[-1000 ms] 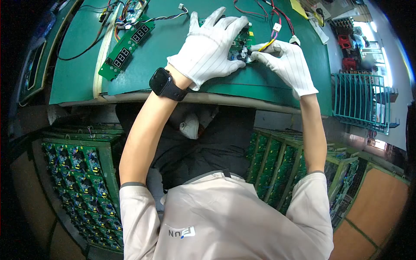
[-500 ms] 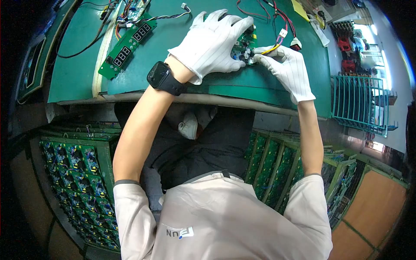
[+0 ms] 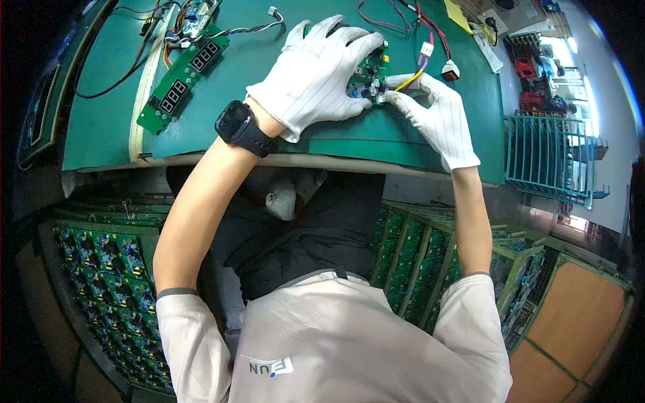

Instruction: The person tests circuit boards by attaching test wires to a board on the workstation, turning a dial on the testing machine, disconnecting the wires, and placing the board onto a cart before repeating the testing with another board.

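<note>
A green circuit board (image 3: 377,64) lies on the green-topped bench, mostly covered by my left hand (image 3: 322,74). That hand, in a white striped glove, spans the board and holds it, fingers over the far side and thumb at the near edge. At the board's right edge, my gloved right hand (image 3: 433,111) pinches the end of a yellow wire (image 3: 407,83) against a connector (image 3: 377,90). The plug itself is largely hidden by the fingertips. A white plug (image 3: 426,50) on the same wires hangs just beyond my right hand.
To the left lies a display board (image 3: 180,87) with two digit displays, beside a wired circuit board (image 3: 196,19). A black-and-white plug (image 3: 450,70) rests at the right. Racks of circuit boards (image 3: 111,275) stand below the bench on both sides. A teal metal rack (image 3: 547,158) stands beyond the right edge.
The whole view has shifted slightly, so the bench items appear farther left. Both hands keep their places at the board, with my right fingers still pinched at the connector.
</note>
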A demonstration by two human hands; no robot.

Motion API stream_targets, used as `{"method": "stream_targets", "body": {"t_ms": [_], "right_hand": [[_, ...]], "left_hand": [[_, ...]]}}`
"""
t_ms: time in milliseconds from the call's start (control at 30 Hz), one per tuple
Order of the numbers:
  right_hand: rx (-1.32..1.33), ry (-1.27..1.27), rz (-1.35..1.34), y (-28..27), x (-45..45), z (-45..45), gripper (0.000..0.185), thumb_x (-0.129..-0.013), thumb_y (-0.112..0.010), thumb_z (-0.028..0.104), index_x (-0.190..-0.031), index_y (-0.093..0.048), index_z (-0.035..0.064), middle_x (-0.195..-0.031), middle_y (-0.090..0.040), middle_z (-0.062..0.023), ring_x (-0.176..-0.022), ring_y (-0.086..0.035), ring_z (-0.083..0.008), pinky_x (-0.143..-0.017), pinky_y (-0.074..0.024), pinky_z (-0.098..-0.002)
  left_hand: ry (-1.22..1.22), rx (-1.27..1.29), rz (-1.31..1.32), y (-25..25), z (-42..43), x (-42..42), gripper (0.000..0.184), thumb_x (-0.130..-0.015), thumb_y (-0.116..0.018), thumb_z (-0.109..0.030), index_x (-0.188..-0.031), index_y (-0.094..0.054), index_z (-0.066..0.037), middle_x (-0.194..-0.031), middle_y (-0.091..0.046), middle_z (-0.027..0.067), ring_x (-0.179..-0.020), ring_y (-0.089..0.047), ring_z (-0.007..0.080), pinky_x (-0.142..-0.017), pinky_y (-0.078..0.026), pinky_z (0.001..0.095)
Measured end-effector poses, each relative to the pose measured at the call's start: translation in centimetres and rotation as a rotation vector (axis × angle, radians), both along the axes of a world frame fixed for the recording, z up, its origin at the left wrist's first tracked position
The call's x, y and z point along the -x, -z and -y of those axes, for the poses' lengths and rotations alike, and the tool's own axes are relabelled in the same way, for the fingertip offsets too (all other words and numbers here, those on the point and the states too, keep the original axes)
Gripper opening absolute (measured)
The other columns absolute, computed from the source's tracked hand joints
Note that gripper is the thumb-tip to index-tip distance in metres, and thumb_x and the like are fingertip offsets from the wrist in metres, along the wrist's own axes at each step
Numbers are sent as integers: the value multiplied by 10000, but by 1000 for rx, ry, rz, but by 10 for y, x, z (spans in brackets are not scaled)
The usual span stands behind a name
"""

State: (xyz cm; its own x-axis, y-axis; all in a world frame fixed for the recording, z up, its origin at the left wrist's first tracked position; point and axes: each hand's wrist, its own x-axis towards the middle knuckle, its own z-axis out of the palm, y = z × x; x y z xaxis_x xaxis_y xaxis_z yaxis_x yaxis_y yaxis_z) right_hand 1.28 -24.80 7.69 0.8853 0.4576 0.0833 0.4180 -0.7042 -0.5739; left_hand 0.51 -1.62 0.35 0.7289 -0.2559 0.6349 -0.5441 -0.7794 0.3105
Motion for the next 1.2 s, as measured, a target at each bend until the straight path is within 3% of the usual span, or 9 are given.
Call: {"method": "stream_targets", "body": {"t_ms": [267, 333, 667, 900, 967, 1033, 1067, 1100, 1200], "right_hand": [[278, -117, 331, 3, -1, 3, 244, -893, -775, 245, -1084, -761, 94, -1127, -681, -128, -952, -700, -320, -798, -559, -405], [250, -134, 342, 4, -3, 3, 248, -890, -778, 257, -1072, -754, 90, -1144, -674, -131, -981, -694, -328, -811, -558, -413], [228, -105, 228, 7, -3, 4, 298, -896, -769, 332, -1089, -737, 108, -1143, -649, -131, -991, -670, -363, -852, -560, -456], [173, -246, 156, -22, -10, 23, 423, -926, -752, 359, -1238, -708, 77, -1277, -666, -160, -1154, -671, -304, -986, -547, -397], [52, -128, -143, -47, -25, 35, 392, -968, -710, 293, -1306, -708, 94, -1239, -714, -143, -1102, -696, -257, -983, -545, -364], [38, -92, 52, -30, -58, 41, 340, -985, -686, 252, -1279, -728, 86, -1168, -743, -122, -971, -720, -221, -913, -565, -347], [-112, 18, -72, -26, -60, 24, 285, -996, -652, 190, -1240, -746, 76, -1116, -757, -115, -831, -723, -211, -831, -581, -346], [-123, 1, -33, -1, -79, 20, 318, -1020, -640, 144, -1315, -705, 45, -1122, -747, -75, -738, -645, -112, -731, -558, -277], [-206, -181, 173, 46, -123, 0, 362, -1027, -659, 180, -1361, -670, 39, -1141, -749, -84, -813, -679, -129, -755, -572, -285]], "left_hand": [[-14, -9, -6, -2, 0, 3, 764, -804, -803, -451, -1473, -549, -184, -1428, -607, 119, -1399, -515, 383, -1144, -385, 631], [-7, 11, -51, -3, 0, 4, 848, -743, -847, -374, -1498, -527, -158, -1452, -590, 139, -1412, -495, 393, -1179, -373, 562], [41, 15, -90, -11, -1, 2, 888, -719, -851, -360, -1503, -504, -130, -1464, -575, 141, -1394, -499, 415, -1176, -372, 567], [59, -61, -150, -24, -3, 3, 938, -719, -864, -417, -1532, -483, -145, -1462, -573, 131, -1403, -483, 409, -1181, -353, 592], [58, -94, -153, -26, -4, 3, 961, -709, -874, -432, -1536, -479, -143, -1462, -573, 134, -1408, -478, 414, -1176, -358, 593], [66, -111, -149, -28, -6, -1, 959, -711, -873, -435, -1535, -480, -142, -1461, -573, 136, -1409, -477, 417, -1174, -362, 592], [80, -113, -160, -29, -7, -2, 957, -714, -873, -438, -1535, -482, -142, -1460, -573, 139, -1410, -476, 419, -1171, -366, 592], [83, -132, -159, -31, -7, -2, 957, -714, -873, -438, -1535, -482, -142, -1460, -573, 139, -1410, -476, 419, -1171, -366, 592], [93, -158, -230, -43, -10, -10, 955, -680, -894, -360, -1511, -498, -105, -1482, -551, 183, -1418, -459, 446, -1195, -370, 530]]}}
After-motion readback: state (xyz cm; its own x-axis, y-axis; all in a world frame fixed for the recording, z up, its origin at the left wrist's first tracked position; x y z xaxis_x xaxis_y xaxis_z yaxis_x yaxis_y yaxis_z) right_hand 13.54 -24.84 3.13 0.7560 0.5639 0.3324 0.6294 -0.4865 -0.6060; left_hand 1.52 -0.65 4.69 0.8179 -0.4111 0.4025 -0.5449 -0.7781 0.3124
